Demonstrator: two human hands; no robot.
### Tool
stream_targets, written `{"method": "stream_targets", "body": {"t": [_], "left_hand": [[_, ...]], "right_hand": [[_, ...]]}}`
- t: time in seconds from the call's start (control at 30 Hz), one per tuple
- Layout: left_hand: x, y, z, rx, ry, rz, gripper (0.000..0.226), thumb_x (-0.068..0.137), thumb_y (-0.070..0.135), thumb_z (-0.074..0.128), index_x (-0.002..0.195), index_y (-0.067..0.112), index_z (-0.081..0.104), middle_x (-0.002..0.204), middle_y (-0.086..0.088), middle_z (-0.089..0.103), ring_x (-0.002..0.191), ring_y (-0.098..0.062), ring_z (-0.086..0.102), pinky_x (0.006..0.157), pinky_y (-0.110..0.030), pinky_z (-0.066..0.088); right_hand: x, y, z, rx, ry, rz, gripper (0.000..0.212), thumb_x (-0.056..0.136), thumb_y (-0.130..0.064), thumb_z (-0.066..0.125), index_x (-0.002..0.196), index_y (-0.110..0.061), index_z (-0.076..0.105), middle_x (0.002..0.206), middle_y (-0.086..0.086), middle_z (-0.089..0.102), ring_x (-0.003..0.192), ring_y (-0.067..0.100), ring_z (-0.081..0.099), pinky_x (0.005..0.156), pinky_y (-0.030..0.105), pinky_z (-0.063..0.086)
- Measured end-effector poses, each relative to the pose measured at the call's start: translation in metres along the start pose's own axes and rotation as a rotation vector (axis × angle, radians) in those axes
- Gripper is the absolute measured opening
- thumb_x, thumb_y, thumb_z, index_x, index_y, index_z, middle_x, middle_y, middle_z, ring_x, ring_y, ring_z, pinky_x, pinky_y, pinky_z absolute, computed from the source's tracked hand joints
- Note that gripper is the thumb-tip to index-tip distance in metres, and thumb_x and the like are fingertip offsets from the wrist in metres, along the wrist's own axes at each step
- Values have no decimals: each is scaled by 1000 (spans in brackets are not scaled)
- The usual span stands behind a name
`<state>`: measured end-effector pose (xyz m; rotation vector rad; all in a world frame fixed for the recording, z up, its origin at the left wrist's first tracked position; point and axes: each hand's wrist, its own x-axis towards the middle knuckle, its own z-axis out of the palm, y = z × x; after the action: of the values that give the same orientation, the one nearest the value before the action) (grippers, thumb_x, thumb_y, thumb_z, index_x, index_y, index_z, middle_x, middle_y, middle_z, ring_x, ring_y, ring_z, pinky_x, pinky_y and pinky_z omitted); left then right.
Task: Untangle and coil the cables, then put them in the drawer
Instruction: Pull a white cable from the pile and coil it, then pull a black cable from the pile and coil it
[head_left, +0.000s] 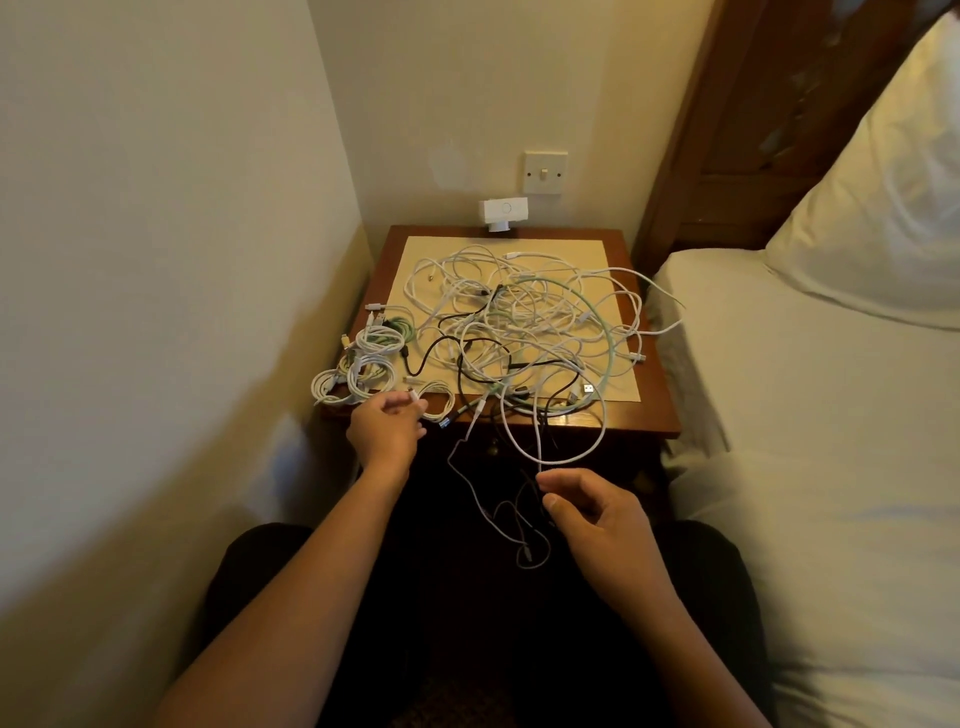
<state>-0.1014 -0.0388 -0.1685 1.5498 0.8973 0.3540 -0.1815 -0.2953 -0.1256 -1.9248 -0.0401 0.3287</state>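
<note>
The left hand (387, 423) pinches a white plug (414, 396). The hanging cable loop (541, 461) sits at twelve o'clock from the nearer right hand (597, 512); I cannot tell whether that hand grips anything.

Only one view here: a wide-angle cam worn on the head, facing forward and tilted steeply down. The counter (652, 415) sits dead centre, close in, left hand (387, 428) at its front edge, right hand (597, 512) lower, arms entering from the bottom. Wall (156, 260) curves down the left, bed (805, 415) fills the right.
</note>
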Motion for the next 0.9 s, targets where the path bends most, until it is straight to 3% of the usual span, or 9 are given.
{"method": "stream_targets", "body": {"t": [0.17,0.27,0.37,0.43,0.5,0.63,0.77,0.83,0.9], "left_hand": [[-2,-3,-9,50,-39,26,21,89,19,79,109,13,73,91,-2,75,75,-15,74,69,-27,63],[-18,-7,-22,88,30,110,5,98,29,67,100,24,67,89,1,73,74,-16,72,70,-32,61],[-37,-27,-28,126,27,89,8,100,26,61,95,32,61,83,0,70,78,-18,71,77,-41,60],[-45,-48,-26,180,-55,7,8,98,22,63,100,30,62,88,-2,70,82,-20,70,76,-42,59],[-45,-69,-19,263,-159,-91,10,97,21,64,105,27,63,92,-2,68,82,-21,69,70,-37,56],[-29,-107,5,416,-305,-244,25,96,27,67,118,19,59,104,1,64,85,-14,62,64,-28,47],[1,-160,35,390,-410,-336,79,77,50,79,142,15,49,131,-8,64,112,-26,64,95,-39,55],[18,-190,51,340,-437,-359,100,61,59,82,145,18,49,135,-7,65,116,-27,65,100,-44,55],[23,-202,67,210,-466,-406,75,74,41,87,137,16,54,131,-5,67,113,-25,67,97,-42,56]], "right_hand": [[26,32,18,-138,-107,162,23,102,-23,62,123,-31,68,120,-15,67,99,-4,62,63,10,47],[53,67,26,-280,-213,341,43,99,-23,67,141,-22,58,135,-2,61,103,3,59,63,10,41],[81,98,33,-456,-187,469,75,91,-26,76,155,-14,38,153,12,44,132,26,53,86,25,52],[96,118,38,-579,-170,508,90,87,-31,78,159,-14,27,157,19,35,142,37,42,111,40,45],[109,136,44,-612,-202,511,99,84,-35,79,161,-15,21,159,21,32,143,41,41,116,44,40],[135,154,58,-452,-147,363,79,82,-34,82,150,-15,47,146,14,56,131,34,56,106,38,49],[152,163,74,-273,-76,283,49,93,-24,75,138,-12,61,136,12,64,128,30,60,107,38,48],[150,170,76,-250,-69,263,31,98,-24,69,127,-14,69,128,10,69,122,26,64,104,36,50],[143,171,72,-261,-94,282,22,102,-27,62,119,-18,73,121,7,73,116,22,66,101,33,50]]}}
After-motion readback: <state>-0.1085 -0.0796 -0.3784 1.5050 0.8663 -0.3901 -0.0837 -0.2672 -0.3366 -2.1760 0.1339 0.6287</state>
